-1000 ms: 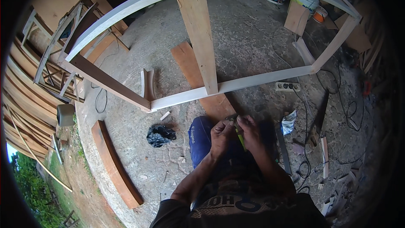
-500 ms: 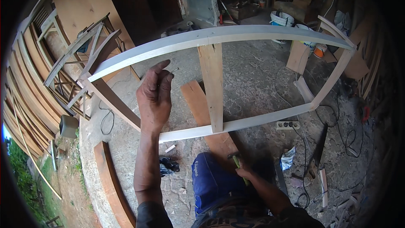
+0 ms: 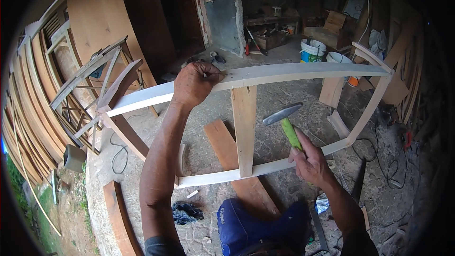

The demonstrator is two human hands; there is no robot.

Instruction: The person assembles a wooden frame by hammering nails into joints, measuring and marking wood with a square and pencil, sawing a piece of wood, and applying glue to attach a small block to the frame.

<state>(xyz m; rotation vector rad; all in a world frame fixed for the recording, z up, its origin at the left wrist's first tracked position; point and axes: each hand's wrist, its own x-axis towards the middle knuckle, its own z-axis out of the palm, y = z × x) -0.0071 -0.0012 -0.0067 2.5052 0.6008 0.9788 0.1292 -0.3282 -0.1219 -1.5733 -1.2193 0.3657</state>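
Left hand (image 3: 193,84) on curved wooden frame (image 3: 303,72); green-handled hammer (image 3: 286,122) in right hand (image 3: 310,163)

— Room inside the wooden frame (image 3: 303,72)?
— Two open bays, split by the centre upright (image 3: 244,128); right bay partly taken by the hammer (image 3: 284,118) in the right hand (image 3: 310,161)

— Along the top rail?
— Blocked at upper centre by the left hand (image 3: 194,84) gripping it; bare toward the upper right

— Beyond the frame?
— Crowded at left by stacked curved frames (image 3: 80,90); buckets (image 3: 313,50) at upper right; cables (image 3: 384,161) across the floor at right; plank (image 3: 227,147) lying under the left bay
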